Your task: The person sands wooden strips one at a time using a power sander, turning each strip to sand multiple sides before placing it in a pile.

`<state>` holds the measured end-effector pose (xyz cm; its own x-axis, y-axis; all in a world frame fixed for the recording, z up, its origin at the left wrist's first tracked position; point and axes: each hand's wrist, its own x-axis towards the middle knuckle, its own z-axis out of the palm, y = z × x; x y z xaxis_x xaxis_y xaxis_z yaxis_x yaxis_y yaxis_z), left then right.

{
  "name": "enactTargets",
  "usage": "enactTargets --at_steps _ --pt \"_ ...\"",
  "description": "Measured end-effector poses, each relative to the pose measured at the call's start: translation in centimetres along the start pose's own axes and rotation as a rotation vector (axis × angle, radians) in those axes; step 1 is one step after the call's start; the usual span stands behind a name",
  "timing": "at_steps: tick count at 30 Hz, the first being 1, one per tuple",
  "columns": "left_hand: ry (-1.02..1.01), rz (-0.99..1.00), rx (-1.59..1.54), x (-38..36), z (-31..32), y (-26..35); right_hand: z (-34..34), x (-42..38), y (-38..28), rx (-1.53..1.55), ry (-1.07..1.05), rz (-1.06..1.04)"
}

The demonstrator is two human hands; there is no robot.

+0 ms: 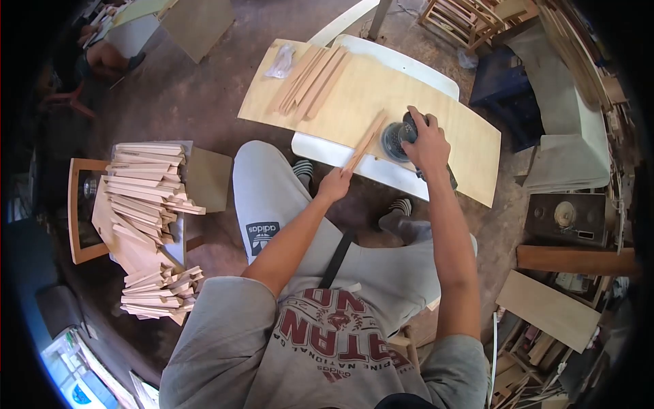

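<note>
My left hand (334, 184) pinches the near end of a thin wooden strip (366, 140) that lies slanted on a plywood board (470, 146). My right hand (426, 140) grips a dark round power sander (396, 138), whose pad rests on the board right beside the strip's far end. The board lies across a white table (320, 148). More wooden strips (312, 80) lie side by side at the board's far left part.
A clear plastic bag (281, 61) lies at the board's far left corner. Stacks of several cut wooden pieces (146, 198) stand on the floor to my left. Wooden boards, a speaker box (565, 218) and shelves crowd the right side. A blue crate (503, 85) stands behind the table.
</note>
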<state>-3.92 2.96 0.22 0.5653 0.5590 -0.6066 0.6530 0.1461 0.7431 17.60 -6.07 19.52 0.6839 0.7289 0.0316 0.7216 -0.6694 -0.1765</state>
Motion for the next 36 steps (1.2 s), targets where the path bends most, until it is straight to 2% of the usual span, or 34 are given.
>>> enactTargets --at_steps 1,4,7,10,11,14,18,23,29,36 --pt "-0.053 -0.054 -0.067 -0.3 -0.2 0.4 -0.4 -0.1 -0.9 -0.005 -0.023 -0.027" --pt "-0.024 0.205 0.012 0.6 0.4 -1.2 0.0 -0.4 -3.0 -0.035 -0.066 -0.138" --pt "-0.026 0.228 -0.003 1.4 0.6 -2.0 0.4 -1.0 -5.1 -0.083 -0.130 -0.253" --pt "-0.069 0.250 0.037 1.2 -0.3 -1.5 1.2 -0.5 -5.7 -0.063 -0.109 -0.269" --pt "-0.140 0.174 0.070 1.0 -0.9 -0.8 1.5 0.1 -5.5 -0.036 -0.065 -0.276" --pt "-0.174 0.221 0.002 1.9 -0.4 -1.8 1.8 2.7 -4.6 -0.041 -0.047 -0.184" --pt "-0.270 0.175 -0.134 1.6 -0.8 -1.3 1.6 4.9 -4.0 -0.108 -0.039 -0.154" --pt "-0.341 0.033 -0.278 0.9 -1.4 0.0 1.3 2.5 -5.3 -0.132 -0.133 -0.261" --pt "-0.232 0.158 -0.191 1.7 -0.2 -1.3 1.7 5.0 -5.0 -0.119 -0.073 -0.168" --pt "-0.187 0.150 -0.126 1.5 -0.2 -1.1 1.5 2.5 -7.0 -0.124 -0.132 -0.317"
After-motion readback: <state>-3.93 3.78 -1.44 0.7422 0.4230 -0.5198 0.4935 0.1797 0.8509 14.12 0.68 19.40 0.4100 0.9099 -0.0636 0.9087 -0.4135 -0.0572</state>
